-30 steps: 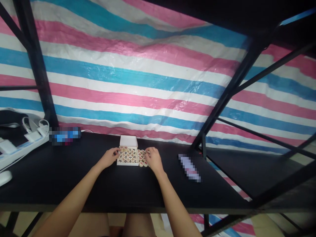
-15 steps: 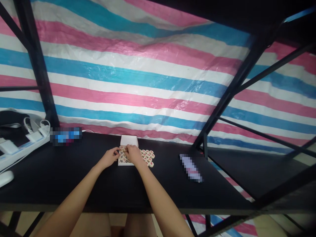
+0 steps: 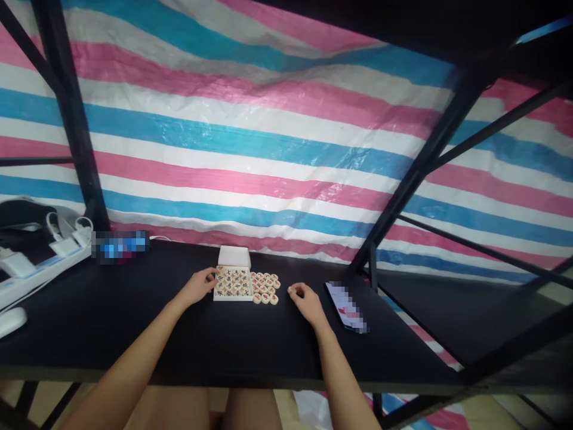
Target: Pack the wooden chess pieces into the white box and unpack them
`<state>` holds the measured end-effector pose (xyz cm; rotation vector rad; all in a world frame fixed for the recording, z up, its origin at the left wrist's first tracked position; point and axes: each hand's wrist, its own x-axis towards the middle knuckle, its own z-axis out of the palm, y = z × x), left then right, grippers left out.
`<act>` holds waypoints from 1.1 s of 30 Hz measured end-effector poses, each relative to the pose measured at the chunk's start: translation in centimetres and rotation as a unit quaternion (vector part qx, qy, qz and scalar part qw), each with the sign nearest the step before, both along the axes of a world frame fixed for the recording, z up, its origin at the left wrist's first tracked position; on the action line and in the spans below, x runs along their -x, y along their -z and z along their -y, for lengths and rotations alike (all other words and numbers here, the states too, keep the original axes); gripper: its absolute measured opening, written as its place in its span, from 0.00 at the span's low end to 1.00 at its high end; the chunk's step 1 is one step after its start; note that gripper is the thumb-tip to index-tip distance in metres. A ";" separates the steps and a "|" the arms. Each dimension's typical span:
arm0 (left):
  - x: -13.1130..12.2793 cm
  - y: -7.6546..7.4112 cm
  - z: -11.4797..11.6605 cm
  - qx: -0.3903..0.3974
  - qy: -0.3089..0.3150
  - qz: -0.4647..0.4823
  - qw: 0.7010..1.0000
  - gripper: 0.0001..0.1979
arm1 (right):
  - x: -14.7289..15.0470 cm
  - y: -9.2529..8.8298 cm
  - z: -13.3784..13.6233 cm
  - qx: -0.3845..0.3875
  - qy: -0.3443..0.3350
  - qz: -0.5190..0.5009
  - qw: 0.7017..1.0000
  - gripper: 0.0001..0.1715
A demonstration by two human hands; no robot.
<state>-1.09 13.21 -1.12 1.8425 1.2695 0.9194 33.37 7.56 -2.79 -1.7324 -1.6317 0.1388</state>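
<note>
Near the far edge of the table, a right hand pinches a disc, its marking indistinct; a left hand, grip unclear, overlaps the left rim of an open box.

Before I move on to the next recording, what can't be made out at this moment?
All in the head view:
Piece in the right hand: partly covered by the hand; any mark is too small to read.
Left hand: its contact with the box is too small to judge.
Phone-like thing: face pixelated.
Dark thing by the power strip: pixelated.
White thing: cut off by the left edge.
</note>
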 end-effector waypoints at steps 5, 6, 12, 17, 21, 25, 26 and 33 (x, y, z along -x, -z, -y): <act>0.0 -0.2 0.1 -0.004 0.003 0.002 1.000 0.17 | 1.4 1.5 0.6 0.015 -0.033 -0.005 0.999 0.07; 0.0 -0.2 0.2 -0.004 0.004 0.001 1.000 0.18 | 1.7 1.4 0.6 0.015 -0.037 -0.007 0.999 0.07; -0.1 -0.3 0.2 -0.003 0.005 -0.001 1.000 0.18 | 1.9 1.3 0.5 0.005 -0.056 -0.016 0.998 0.09; -0.1 -0.1 0.0 -0.006 0.001 -0.005 1.000 0.16 | 1.9 1.8 0.2 -0.004 -0.058 -0.025 0.998 0.10; -0.1 0.1 -0.1 -0.014 -0.001 -0.013 1.000 0.12 | 1.8 1.8 0.3 -0.015 -0.062 -0.020 0.998 0.09; -0.1 -0.2 0.2 -0.024 -0.012 -0.030 0.999 0.07 | 2.4 0.6 0.8 -0.053 -0.034 -0.018 0.998 0.11; 0.0 -0.3 0.2 -0.026 -0.014 -0.035 0.999 0.08 | 3.0 0.1 0.9 -0.065 -0.029 -0.015 0.997 0.12; 0.0 -0.4 0.3 -0.023 -0.012 -0.054 0.998 0.11 | 12.1 -2.9 -0.7 -0.021 -0.174 0.168 0.970 0.15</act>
